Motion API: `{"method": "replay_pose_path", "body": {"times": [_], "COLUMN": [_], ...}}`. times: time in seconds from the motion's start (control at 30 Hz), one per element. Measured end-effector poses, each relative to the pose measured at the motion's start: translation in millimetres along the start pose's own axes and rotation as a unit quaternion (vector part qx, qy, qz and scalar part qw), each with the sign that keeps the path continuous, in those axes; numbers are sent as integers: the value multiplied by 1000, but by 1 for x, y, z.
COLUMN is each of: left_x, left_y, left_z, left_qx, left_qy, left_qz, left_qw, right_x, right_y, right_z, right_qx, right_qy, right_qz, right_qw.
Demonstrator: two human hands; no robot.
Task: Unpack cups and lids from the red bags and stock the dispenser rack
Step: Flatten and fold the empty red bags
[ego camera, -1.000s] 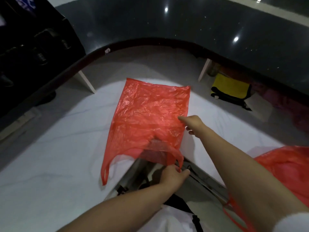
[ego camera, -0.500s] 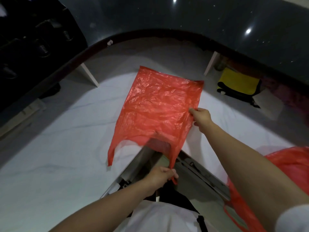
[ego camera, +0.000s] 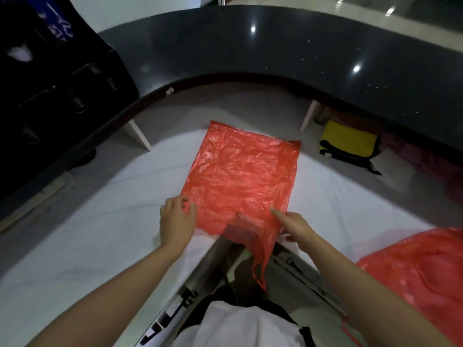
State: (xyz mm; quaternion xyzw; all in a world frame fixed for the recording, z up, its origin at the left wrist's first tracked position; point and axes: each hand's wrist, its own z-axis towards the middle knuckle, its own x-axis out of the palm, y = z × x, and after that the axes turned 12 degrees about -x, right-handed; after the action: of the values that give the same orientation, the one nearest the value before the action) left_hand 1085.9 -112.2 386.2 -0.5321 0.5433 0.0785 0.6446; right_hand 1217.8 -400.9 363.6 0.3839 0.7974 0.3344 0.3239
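An empty, flattened red plastic bag lies on the white counter, its handles hanging over the near edge. My left hand pinches the bag's near left corner between thumb and fingers. My right hand holds the bag's near right side, index finger stretched out on the plastic. A second red bag, bulging with contents, sits on the counter at the right. The black dispenser rack stands at the far left; its slots look dark and I cannot make out cups or lids.
A curved dark countertop arcs across the back above the white surface. A yellow and black bag lies on the shelf under it at the right. A metal drawer frame opens below the counter edge in front of me.
The bag went from held up to lying flat on the counter. My left hand moved from the handle to the near left corner; my right hand slid toward me along the right edge.
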Motion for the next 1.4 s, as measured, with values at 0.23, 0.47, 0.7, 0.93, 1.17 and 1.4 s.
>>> {"method": "replay_pose_path", "body": {"times": [0.23, 0.47, 0.7, 0.93, 1.17, 1.4], "left_x": [-11, 9, 20, 11, 6, -3], "left_y": [35, 32, 33, 63, 67, 73], "left_z": [43, 39, 31, 34, 45, 52], "left_qx": [-153, -151, -223, -227, -109, -88], "left_qy": [218, 197, 229, 241, 224, 211], "left_qz": [50, -43, -172, -109, 116, 176], "left_qw": [963, 968, 932, 937, 961, 958], "right_x": [16, 9, -2, 10, 22, 18], "right_y": [-27, -27, -26, -46, -49, -46], "right_z": [-22, -15, -18, -33, -27, -23], "right_qx": [-28, -53, -36, -12, -28, -24], "right_qy": [-35, -139, -183, -74, -70, -35], "right_qz": [29, 54, 126, 199, -53, -295], "right_qw": [999, 987, 974, 977, 996, 955]}}
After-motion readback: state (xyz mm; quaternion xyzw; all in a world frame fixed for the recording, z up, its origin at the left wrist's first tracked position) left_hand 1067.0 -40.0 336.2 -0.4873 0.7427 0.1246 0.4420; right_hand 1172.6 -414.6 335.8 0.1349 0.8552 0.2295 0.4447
